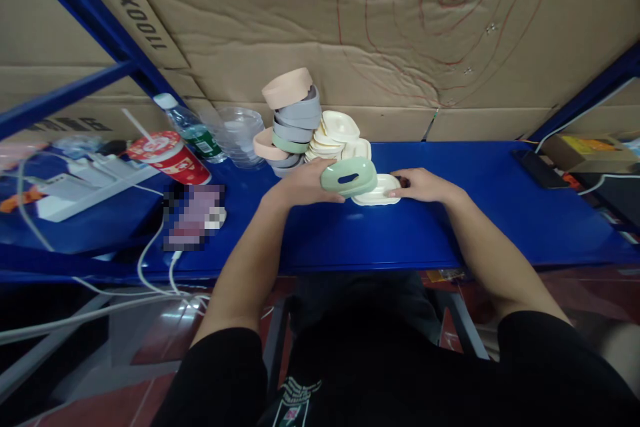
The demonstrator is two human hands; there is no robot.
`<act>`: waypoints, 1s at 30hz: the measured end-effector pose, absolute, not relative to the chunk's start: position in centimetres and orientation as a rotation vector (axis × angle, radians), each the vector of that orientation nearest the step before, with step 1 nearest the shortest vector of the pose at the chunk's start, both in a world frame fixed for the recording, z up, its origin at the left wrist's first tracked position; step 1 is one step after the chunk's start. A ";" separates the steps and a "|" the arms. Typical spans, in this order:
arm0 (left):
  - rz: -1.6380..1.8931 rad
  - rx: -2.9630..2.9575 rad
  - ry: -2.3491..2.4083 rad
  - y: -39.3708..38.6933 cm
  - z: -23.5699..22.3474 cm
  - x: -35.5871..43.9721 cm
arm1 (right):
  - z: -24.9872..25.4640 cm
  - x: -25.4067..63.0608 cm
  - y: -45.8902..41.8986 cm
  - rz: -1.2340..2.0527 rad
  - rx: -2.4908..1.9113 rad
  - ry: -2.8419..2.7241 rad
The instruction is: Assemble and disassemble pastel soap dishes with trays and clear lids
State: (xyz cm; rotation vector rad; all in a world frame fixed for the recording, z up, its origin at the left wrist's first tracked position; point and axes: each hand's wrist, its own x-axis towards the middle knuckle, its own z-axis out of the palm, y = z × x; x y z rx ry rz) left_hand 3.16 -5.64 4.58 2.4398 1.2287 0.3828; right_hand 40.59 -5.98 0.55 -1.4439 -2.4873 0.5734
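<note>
My left hand point(306, 185) grips a pale green shallow dish point(364, 168) with a dark oval opening in its base, tilted above the blue table point(380, 240). A cream-coloured dish point(374, 199) lies partly underneath, its left side covered by the green one. Fingers of my right hand point(425, 185) close on that cream dish's right end; a small dark patch by the fingertips is unclear. Just behind are stacked cream dishes point(341, 125). A leaning pile of peach, grey and green rings point(300, 112) rises beside them.
Left of the pile stand clear plastic tubs point(243, 137), a water bottle point(193, 130) and a red cup point(173, 157) with a straw. A white power strip point(80, 187) and cables lie farther left. Cardboard point(250, 7) backs the table. A dark flat object point(540, 169) lies right.
</note>
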 end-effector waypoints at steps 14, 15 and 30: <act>0.296 2.503 1.045 -5.8 0.5 7.1 | 0.1 38.2 -6.5 0.656 -1.334 -2.436; 0.312 2.500 1.017 -5.8 0.5 7.1 | 0.3 38.2 -6.6 0.703 -1.327 -2.439; 0.336 2.621 0.979 -6.0 0.3 7.4 | 0.0 38.0 -6.6 0.684 -1.305 -2.393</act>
